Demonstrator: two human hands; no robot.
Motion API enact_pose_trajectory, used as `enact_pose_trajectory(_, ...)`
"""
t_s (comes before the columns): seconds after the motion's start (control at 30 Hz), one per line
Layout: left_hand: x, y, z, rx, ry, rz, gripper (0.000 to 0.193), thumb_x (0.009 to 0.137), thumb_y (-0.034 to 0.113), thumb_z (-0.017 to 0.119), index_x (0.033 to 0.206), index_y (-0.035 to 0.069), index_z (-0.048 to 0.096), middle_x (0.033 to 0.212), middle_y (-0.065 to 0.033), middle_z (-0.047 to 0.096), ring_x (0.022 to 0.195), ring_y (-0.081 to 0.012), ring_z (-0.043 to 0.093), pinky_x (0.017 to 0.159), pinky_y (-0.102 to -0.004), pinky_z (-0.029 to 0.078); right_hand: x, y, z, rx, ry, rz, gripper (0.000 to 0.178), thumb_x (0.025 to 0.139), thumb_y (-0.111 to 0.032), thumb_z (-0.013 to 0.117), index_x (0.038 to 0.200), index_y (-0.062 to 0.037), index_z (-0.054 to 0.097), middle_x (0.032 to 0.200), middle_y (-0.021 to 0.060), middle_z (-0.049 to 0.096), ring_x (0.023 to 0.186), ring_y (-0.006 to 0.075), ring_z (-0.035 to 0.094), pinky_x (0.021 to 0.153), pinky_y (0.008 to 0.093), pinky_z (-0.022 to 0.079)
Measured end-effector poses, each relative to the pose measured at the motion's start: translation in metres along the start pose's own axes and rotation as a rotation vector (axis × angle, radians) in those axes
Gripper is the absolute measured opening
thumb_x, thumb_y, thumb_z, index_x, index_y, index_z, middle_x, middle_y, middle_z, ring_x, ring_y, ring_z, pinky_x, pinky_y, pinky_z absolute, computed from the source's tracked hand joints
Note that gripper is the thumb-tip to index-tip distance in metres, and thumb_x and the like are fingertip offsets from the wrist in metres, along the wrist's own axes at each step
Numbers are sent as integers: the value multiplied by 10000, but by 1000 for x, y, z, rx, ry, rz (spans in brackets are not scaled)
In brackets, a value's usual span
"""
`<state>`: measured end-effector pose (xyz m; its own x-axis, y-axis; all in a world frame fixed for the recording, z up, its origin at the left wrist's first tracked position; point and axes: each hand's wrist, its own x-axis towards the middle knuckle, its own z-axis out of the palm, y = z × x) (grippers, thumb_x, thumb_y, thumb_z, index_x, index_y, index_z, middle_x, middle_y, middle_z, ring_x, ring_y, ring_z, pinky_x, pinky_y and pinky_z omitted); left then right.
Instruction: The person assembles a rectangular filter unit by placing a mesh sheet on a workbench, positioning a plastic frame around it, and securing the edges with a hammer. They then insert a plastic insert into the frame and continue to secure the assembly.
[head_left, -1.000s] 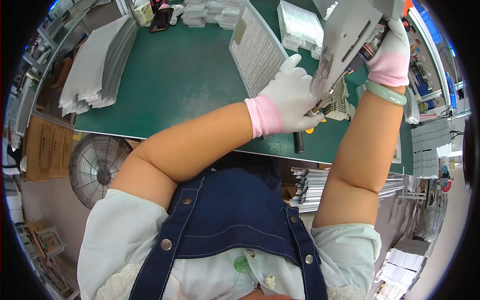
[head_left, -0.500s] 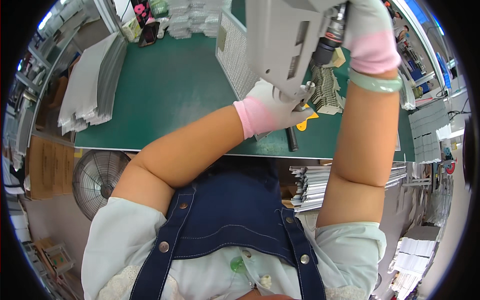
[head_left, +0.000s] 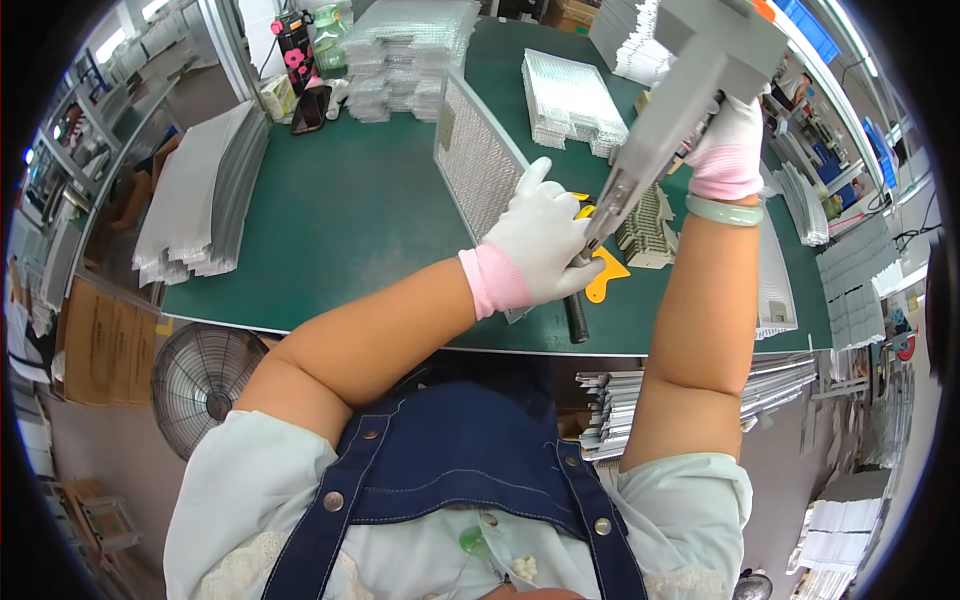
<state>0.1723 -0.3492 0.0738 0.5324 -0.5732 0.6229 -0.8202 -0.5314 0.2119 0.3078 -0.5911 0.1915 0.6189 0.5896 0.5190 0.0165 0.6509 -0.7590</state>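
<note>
My right hand [head_left: 730,150], in a white glove with a pink cuff, grips a large grey gun-shaped power tool [head_left: 665,110]. The tool's narrow nose points down toward my left hand [head_left: 540,235], gloved the same way. That hand lies over the near part of a thin perforated metal panel [head_left: 480,160] standing tilted on its edge, its index finger stretched up and its thumb beside the tool's nose. The fingers' contact with the panel is partly hidden. Close by lie a flat yellow piece [head_left: 605,275] and a black handle [head_left: 576,318].
Beige ridged parts [head_left: 645,235] sit right of the tool. Bubble-wrapped stacks [head_left: 410,60] stand at the back. Grey panels [head_left: 195,200] are piled on the left of the green table [head_left: 330,215], near a phone [head_left: 311,108]. Another panel [head_left: 775,290] lies at right.
My right hand has swung the tool, which now slants, with its nose lower by my left hand. My left index finger now points up. The head view has shifted, showing more of the far table.
</note>
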Motion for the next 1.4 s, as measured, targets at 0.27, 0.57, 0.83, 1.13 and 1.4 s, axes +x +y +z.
enact_pose_trajectory(0.27,0,-10,9,36,34,11,380,837,419,650,805,43,695,756,-147,569,880,-351,584,1116,-604,267,8,28,50,-376,498,-197,425,937,-362,667,1162,-7,606,1031,179,674,840,295,668,811,468,594)
enact_pose_trajectory(0.57,0,-5,1,27,-99,-11,382,794,345,686,1016,39,630,947,-145,576,912,-347,554,1077,-591,307,-10,23,31,-362,539,-244,355,930,-331,654,1123,-37,608,978,127,606,777,226,541,768,381,504)
enact_pose_trajectory(0.83,5,-4,4,-38,-59,-5,280,819,339,646,940,89,690,883,-118,620,1003,-334,573,1105,-538,293,-19,32,140,-753,747,-447,229,946,-231,649,1052,-28,643,849,26,624,692,103,581,608,251,473)
enact_pose_trajectory(1.13,-45,-4,15,-51,-760,144,698,652,614,771,1036,35,696,1071,-164,669,1066,-355,603,985,-476,445,-49,1,167,-1035,902,-441,231,931,-222,692,1069,-42,653,890,22,677,711,82,604,655,229,465)
enact_pose_trajectory(1.4,-131,-195,-49,442,-771,-1036,576,828,531,677,1124,38,721,1170,-168,703,1092,-299,673,903,-429,528,-82,4,168,-1094,970,-334,199,959,-227,671,1073,-67,635,857,6,657,706,64,592,634,209,447)
